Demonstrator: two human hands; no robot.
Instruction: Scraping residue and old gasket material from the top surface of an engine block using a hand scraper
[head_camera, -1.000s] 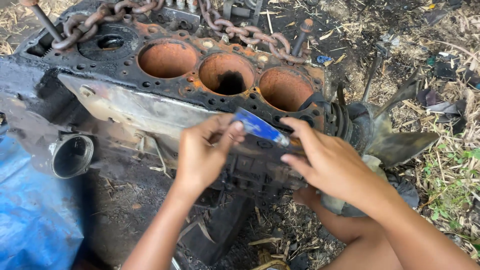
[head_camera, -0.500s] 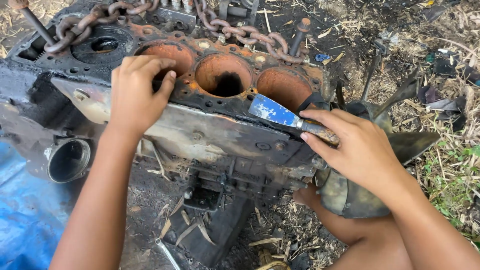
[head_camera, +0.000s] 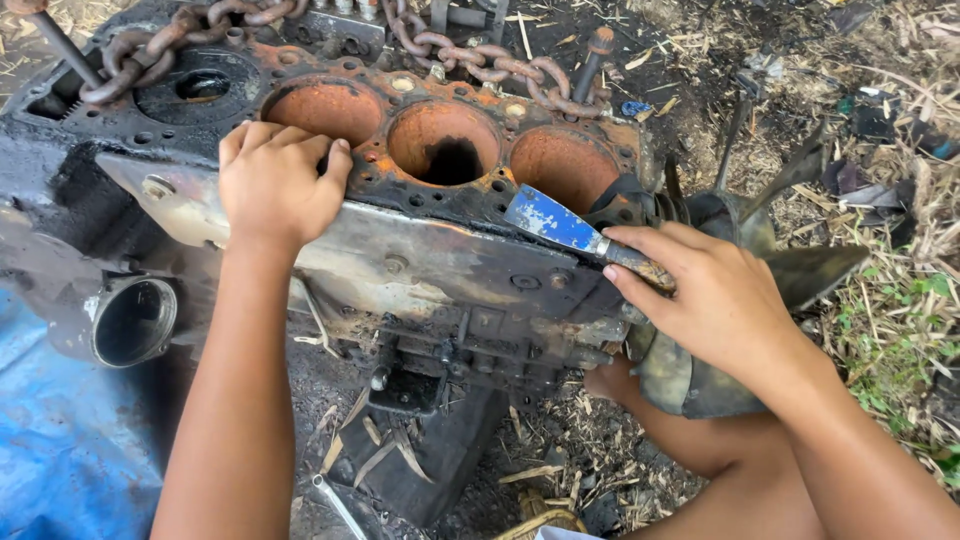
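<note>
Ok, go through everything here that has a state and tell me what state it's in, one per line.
Engine block: rusty, sooty, head off, cylinders open.
Cylinder bores: empty, orange with rust.
Chain: draped slack across the block's top.
Scraper: gripped by the handle, blue blade on the deck edge.
Left hand: flat on the block's edge, holding nothing.
Right hand: closed around the scraper handle.
Fan: mounted, not spinning.

Scraper (head_camera: 560, 224): blue-painted flat blade, chipped, dark handle, tilted up-left, tip on the block's top edge, centre-right of frame. Engine block (head_camera: 440, 250): rusty orange deck, three open bores in a row, grimy side face, filling upper centre.
</note>
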